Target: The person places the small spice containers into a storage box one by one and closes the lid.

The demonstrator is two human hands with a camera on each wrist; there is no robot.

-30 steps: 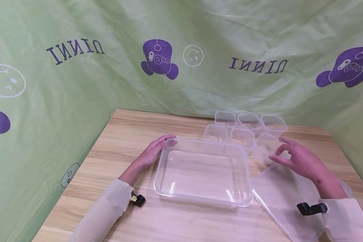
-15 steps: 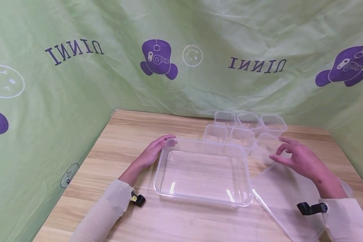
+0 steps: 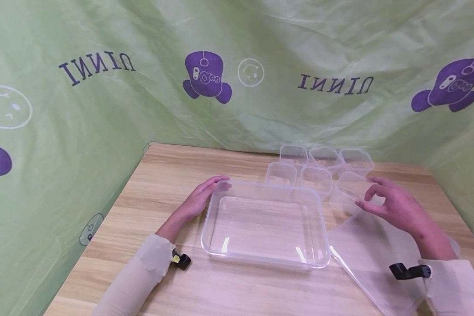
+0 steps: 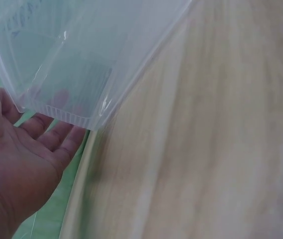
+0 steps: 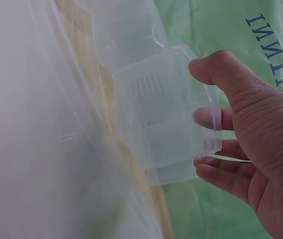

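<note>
A large clear rectangular plastic box (image 3: 264, 261) stands on the wooden table. My left hand (image 3: 199, 199) rests against its far left corner, fingers extended along the outside; in the left wrist view, fingertips show through the clear wall (image 4: 76, 64). On the right, my right hand (image 3: 396, 208) pinches the rim of a small clear plastic container (image 3: 345, 195), the front right one of a group. The right wrist view shows the thumb on one side of that container's rim (image 5: 213, 124) and fingers on the other. It tilts slightly.
Several more small clear containers (image 3: 317, 180) stand in two rows behind the box. A large clear lid (image 3: 379, 259) lies flat at the right, under my right forearm. A green printed curtain (image 3: 237, 123) hangs close behind and beside the table (image 3: 174, 158).
My right hand has shifted slightly right, and the front right container has risen and tilted a little with it. My left hand and the large box have stayed in place.
</note>
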